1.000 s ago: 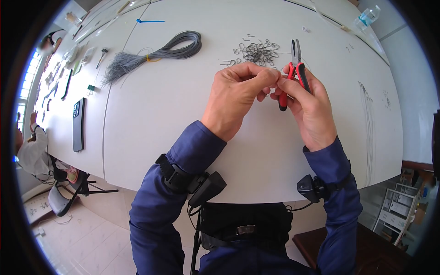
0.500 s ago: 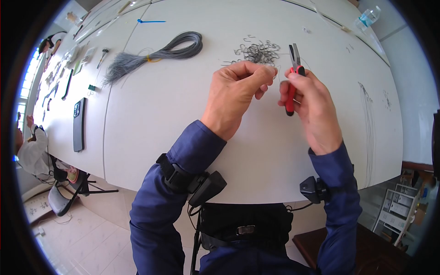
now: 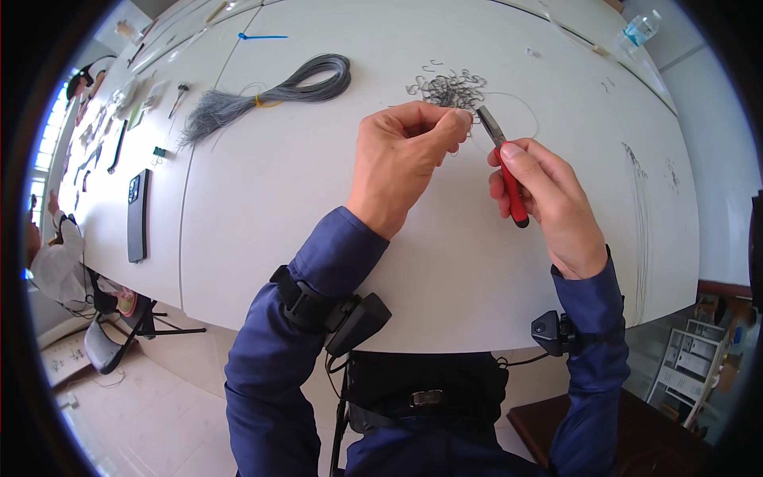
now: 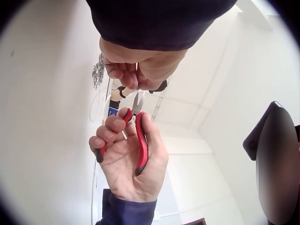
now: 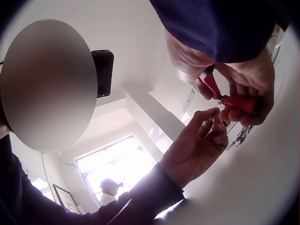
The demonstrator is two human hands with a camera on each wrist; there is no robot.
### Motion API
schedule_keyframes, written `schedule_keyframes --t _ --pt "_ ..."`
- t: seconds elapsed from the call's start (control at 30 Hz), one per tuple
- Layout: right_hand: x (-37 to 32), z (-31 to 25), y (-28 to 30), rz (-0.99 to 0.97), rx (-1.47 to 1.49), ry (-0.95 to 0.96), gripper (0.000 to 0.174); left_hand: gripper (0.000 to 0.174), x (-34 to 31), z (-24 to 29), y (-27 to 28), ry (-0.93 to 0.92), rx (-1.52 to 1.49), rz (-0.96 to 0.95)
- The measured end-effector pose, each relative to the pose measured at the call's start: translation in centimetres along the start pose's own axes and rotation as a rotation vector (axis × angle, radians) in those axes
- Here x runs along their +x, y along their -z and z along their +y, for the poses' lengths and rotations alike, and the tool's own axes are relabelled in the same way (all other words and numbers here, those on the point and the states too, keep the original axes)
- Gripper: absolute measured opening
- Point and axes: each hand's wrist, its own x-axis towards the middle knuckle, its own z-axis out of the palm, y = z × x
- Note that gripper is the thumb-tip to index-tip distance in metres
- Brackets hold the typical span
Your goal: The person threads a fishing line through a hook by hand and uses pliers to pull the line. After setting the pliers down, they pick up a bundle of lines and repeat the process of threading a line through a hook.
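Observation:
My left hand [image 3: 404, 155] hovers over the table with thumb and index finger pinched on a thin wire [image 3: 535, 116], which loops out to the right; the pinched end is hidden by the fingertips. In my right hand [image 3: 560, 199] I grip red-handled pliers [image 3: 513, 184], their tips right at the left fingertips. The left wrist view shows the handles [image 4: 142, 145] spread apart across the right palm. Just beyond the hands lies a pile of small bent wire hooks [image 3: 451, 86].
A grey wire bundle [image 3: 318, 75] tied with a yellow band lies at back left. A phone [image 3: 137, 216] and a blue cable tie [image 3: 262, 36] are on the left. Long straight wires [image 3: 640, 230] lie on the right, with a water bottle [image 3: 638, 30] at the far right.
The right hand has drawn back down and right from the left hand, and the pliers have swung from pointing up to tilting left, tips meeting the left fingertips. The left hand shifts slightly left.

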Motion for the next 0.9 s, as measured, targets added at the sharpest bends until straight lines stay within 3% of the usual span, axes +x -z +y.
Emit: schedule_keyframes --t 0.37,0.9 --pt "0.1 0.1 -0.1 0.014 -0.037 -0.006 0.033 0.021 -0.2 0.3 -0.3 -0.02 0.088 0.029" --pt "0.7 0.5 1.4 0.166 -0.018 0.094 0.038 0.018 0.1 -0.2 0.2 0.053 -0.104 -0.049"
